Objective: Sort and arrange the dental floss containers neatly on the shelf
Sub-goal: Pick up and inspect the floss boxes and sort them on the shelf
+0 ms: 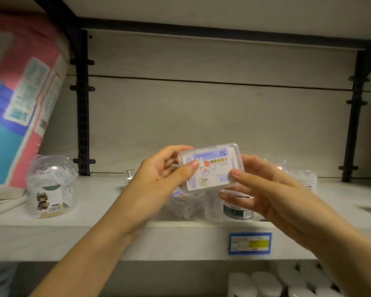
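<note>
1. Floss box [211, 166], a clear flat rectangular case with a printed label, is what I have up in front of the shelf, pinched between both hands and lifted clear of the board. Its label reads upside down from here, the "50" inverted near the top edge.

2. My left hand [159, 179] grips the box's left short end, thumb across the front face and fingers curled behind. My right hand [266, 189] takes the right short end the same way, thumb on the front corner, fingers loosely spread below. Both are partly closed on the box, neither wrapped fully round.

3. What the next move turns on: the box's long axis runs left to right between my hands, tilted a little, right end higher. It sits just above and in front of the jars, roughly level between the two hands, so either could set it down. I judge it needs turning over before placing.

4. Just behind and below the box stand clear floss jars [238, 209], one with a dark label, crowded near the front edge of the shelf [94, 211].

5. Well apart to the left stands a domed jar [50, 187] with a cartoon label.

6. Farther left, a pink and blue pack [19, 93] leans in.

7. A blue price tag [250, 243] hangs on the shelf lip.
</note>
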{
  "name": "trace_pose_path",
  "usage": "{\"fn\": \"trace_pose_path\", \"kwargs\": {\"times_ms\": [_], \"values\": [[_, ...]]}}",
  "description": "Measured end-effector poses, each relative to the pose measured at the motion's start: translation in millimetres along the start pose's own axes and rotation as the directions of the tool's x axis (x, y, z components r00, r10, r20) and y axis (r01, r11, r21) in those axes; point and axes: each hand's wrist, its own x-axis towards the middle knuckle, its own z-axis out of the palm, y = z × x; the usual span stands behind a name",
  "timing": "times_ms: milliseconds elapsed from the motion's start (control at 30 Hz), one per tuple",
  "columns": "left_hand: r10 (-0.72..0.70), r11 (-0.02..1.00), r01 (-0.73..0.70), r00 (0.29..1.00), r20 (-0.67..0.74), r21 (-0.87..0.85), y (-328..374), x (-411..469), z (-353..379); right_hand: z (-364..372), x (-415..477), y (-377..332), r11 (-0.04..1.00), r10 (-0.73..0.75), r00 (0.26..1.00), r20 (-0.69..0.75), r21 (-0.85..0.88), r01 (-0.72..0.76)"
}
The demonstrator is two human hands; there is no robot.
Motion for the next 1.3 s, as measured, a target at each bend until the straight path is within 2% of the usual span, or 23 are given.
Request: {"fn": "trace_pose_path", "kwargs": {"times_ms": [67, 167, 233, 400, 633, 800, 933, 1067, 1200, 1300], "values": [[0.002, 1.000, -0.002, 1.000, -0.016, -0.025, -2, -1, -1, 0, -2, 2, 0.988, -0.048, 0.998, -0.045, -0.149, 0.041], [0.055, 0.997, -0.055, 0.998, -0.015, -0.046, -2, 4, 3, -7, -5, 1, 0.892, -0.159, 0.983, -0.094, -0.441, 0.103], [0.091, 0.995, -0.090, 0.996, 0.016, -0.031, -1, 7, 13, -16, -10, -1, 0.840, -0.218, 0.970, -0.110, -0.526, 0.129], [0.102, 0.992, -0.110, 0.988, 0.119, 0.068, 1, 9, 58, -54, -39, -7, 0.817, -0.254, 0.964, -0.083, -0.551, 0.167], [0.152, 0.941, -0.194, 0.974, 0.166, 0.277, 8, 23, 172, -165, -87, -23, 0.778, -0.305, 0.948, -0.086, -0.597, 0.196], [0.164, 0.932, -0.203, 0.975, 0.151, 0.299, -1, 47, 267, -267, -107, -44, 0.689, -0.314, 0.949, -0.037, -0.696, 0.201], [0.121, 0.910, -0.163, 0.984, 0.132, 0.381, -27, 75, 328, -335, -109, -49, 0.547, -0.287, 0.958, -0.028, -0.825, 0.140], [0.084, 0.888, -0.132, 0.988, 0.127, 0.441, -52, 86, 356, -372, -103, -32, 0.499, -0.264, 0.964, -0.007, -0.857, 0.130], [0.070, 0.809, -0.132, 0.989, 0.128, 0.572, -69, 86, 360, -390, -94, -15, 0.471, -0.240, 0.970, 0.023, -0.871, 0.137], [0.037, 0.787, -0.128, 0.986, 0.162, 0.603, -76, 88, 358, -395, -89, -7, 0.463, -0.260, 0.965, 0.044, -0.871, 0.165]]}}
